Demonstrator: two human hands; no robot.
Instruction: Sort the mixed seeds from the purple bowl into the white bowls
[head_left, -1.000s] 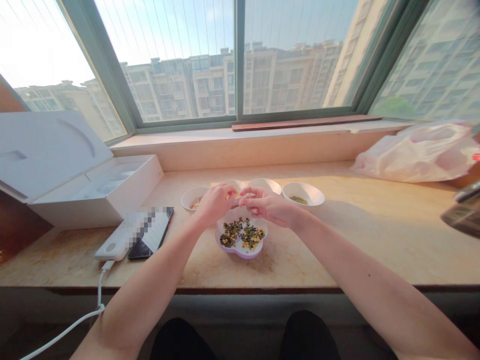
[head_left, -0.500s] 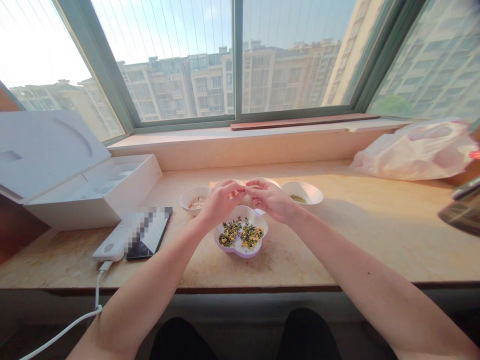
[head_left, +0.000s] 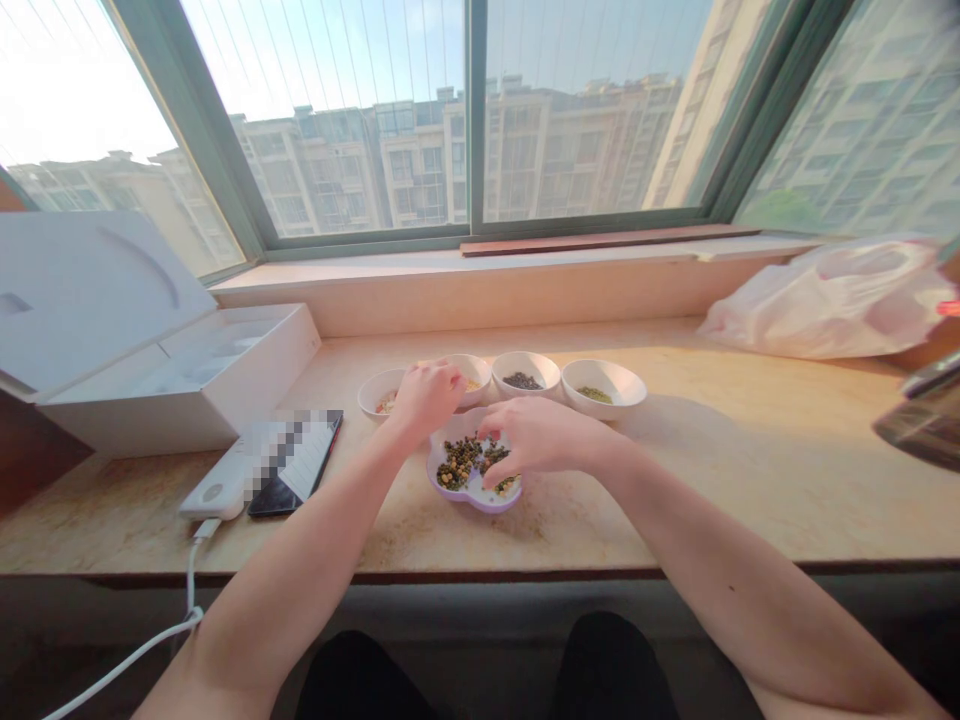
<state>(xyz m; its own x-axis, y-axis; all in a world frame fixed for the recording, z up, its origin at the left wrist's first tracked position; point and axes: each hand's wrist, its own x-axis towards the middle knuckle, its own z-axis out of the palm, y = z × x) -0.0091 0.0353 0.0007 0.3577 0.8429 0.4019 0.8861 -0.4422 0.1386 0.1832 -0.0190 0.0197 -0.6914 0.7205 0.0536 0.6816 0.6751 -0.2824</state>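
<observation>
My right hand reaches over a white, purple-sided lobed dish of mixed beans, its thumb and index finger apart. Dark, green and yellow beans lie in the dish's compartments, partly covered by that hand. Farther left, my left hand hovers at the near edge of a white bowl with yellowish pieces, its fingers curled; whatever they may hold is hidden. Behind the dish stand a bowl of dark beans and a bowl of green beans. Another bowl, with pale and reddish contents, is half behind my left hand.
An open white box stands at the left. Near it lie a white power bank with a cable and a phone. A plastic bag and a dark shiny object are at the right, on the stone counter.
My hands were together above the dish and have parted. The right came down and nearer over the beans, opening its fingers; the left moved slightly left, its fingers curling. The dark-bean bowl is now uncovered.
</observation>
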